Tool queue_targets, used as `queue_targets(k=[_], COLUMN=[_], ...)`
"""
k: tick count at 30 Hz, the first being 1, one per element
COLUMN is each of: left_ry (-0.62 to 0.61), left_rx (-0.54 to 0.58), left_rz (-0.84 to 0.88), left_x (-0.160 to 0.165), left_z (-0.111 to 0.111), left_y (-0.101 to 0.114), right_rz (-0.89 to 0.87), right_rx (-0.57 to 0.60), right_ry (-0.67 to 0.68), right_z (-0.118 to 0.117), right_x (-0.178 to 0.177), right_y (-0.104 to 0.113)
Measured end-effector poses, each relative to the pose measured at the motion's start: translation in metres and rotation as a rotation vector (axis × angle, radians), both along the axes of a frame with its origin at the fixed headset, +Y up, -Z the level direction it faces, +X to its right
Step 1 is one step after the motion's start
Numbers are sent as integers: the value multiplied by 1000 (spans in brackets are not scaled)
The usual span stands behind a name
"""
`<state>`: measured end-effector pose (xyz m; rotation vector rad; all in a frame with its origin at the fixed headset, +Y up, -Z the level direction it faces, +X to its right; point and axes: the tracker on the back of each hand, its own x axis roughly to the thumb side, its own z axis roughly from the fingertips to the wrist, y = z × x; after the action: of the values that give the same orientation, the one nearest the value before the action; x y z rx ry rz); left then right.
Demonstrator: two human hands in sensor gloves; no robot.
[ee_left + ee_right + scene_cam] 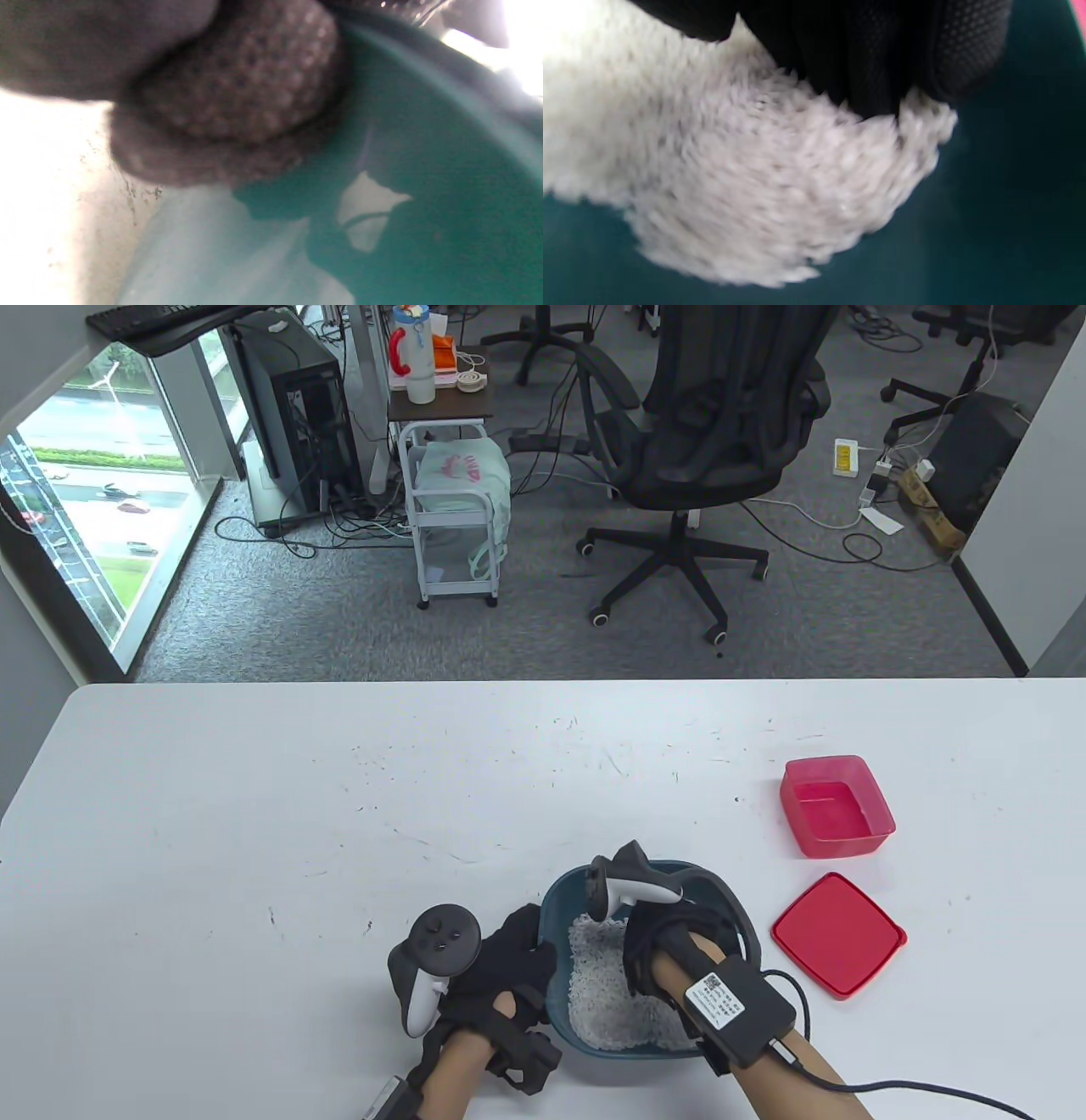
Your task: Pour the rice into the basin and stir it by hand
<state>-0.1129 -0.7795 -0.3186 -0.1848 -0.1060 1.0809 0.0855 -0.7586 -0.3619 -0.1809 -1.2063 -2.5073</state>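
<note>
Two gloved hands are seen at the dark teal basin [730, 899] near the front edge of the white worktop [254, 814]. The basin's left rim is gripped by the left hand [509, 954]. The right hand [657, 937] is sunk into the white rice [594, 984] inside the basin (whether its fingers are curled cannot be told). A red container [836, 806] and its red lid [838, 935] are set to the right, apart from the basin.

Bare white table [297, 814] left and beyond; red container [836, 806] and red lid [838, 935] just right of the basin [721, 891].
</note>
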Motion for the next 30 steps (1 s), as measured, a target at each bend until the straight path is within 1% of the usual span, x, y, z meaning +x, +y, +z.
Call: queue_targets(k=[3,5,6,8,10,12,15,17,19,21,24,25,27,30], left_ry=[13,17,18,19,17,12,5,-5,-9,-13,-17,-18,-18,-17], left_rx=[-5,-4,-4,-5,-4,-5,5,7,3,3,6,8,8,7], left_rz=[6,2,-2,-3,-4,-2,-21,-23,-23,-24,-27,-30,-28,-24], left_x=[0,0,0,0,1,1,2,2,2,2,2,2,2,2], left_z=[1,1,1,1,1,2,2,2,1,1,1,1,1,1], left_y=[0,0,0,0,0,0,1,1,1,2,2,2,2,2], right_rz=[-67,-204,-311,-459,-644,-806,-847,-886,-885,-878,-839,-768,-622,-431], right_rx=[-126,-207,-248,-295,-367,-456,-462,-450,-400,-304,-171,-103,-16,48], right_ry=[-14,-24,-6,13,-15,-48,-62,-81,-104,-161,-218,-211,-192,-197], right_z=[8,11,12,13,13,12,4,-3,-12,-24,-31,-32,-32,-30], right_x=[1,0,-2,-4,-4,-7,-11,-14,-14,-11,-6,-3,1,9], right_y=[-6,-6,-5,-1,2,-1,-2,1,4,6,10,12,16,18])
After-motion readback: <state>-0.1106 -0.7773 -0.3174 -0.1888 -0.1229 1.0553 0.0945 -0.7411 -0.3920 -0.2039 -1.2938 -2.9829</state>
